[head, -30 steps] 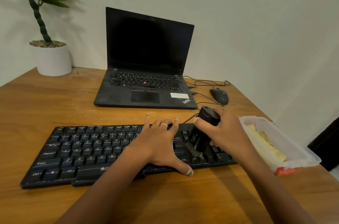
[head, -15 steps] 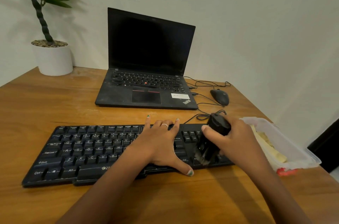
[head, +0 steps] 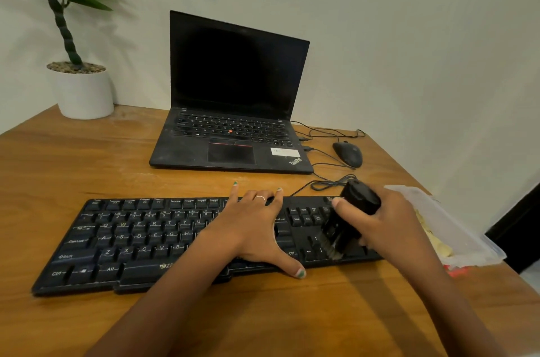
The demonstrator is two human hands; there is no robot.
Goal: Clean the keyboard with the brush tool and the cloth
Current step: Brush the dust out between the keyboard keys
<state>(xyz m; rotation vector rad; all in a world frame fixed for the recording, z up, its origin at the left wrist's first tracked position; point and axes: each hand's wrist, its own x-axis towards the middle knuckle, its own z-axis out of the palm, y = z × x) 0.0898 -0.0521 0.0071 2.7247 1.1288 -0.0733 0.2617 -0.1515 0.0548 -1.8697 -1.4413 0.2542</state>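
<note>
**Brush on the arrow keys, left hand steadying the keyboard**

A wooden surface (head: 87, 169) fills the view and meets a pale wall behind. At its far centre stands an open black laptop (head: 233, 99) with a dark screen. In the far left corner sits a white pot (head: 83, 93) with a green plant. Nearest the person, a black keyboard (head: 117, 242) lies across the surface, its long edge roughly parallel to the front.

The left hand (head: 254, 234) lies palm down on the middle-right of the keyboard, its fingers (head: 233, 196) spread and reaching the top row, the thumb stretched over the front edge. A ring shows on one finger.

The right hand (head: 388, 225) wraps its fingers (head: 340, 204) closed around the black brush tool (head: 350, 216), which tilts down and left. Its bristles touch the keyboard at the arrow keys, near the front right.

At the right edge, just beside the keyboard's end, a clear plastic container (head: 467, 242) holds a yellow cloth (head: 435, 242), partly hidden by the right hand. A black mouse (head: 347, 153) rests to the right of the laptop, with thin cables (head: 324, 181) trailing between laptop, mouse and keyboard.
</note>
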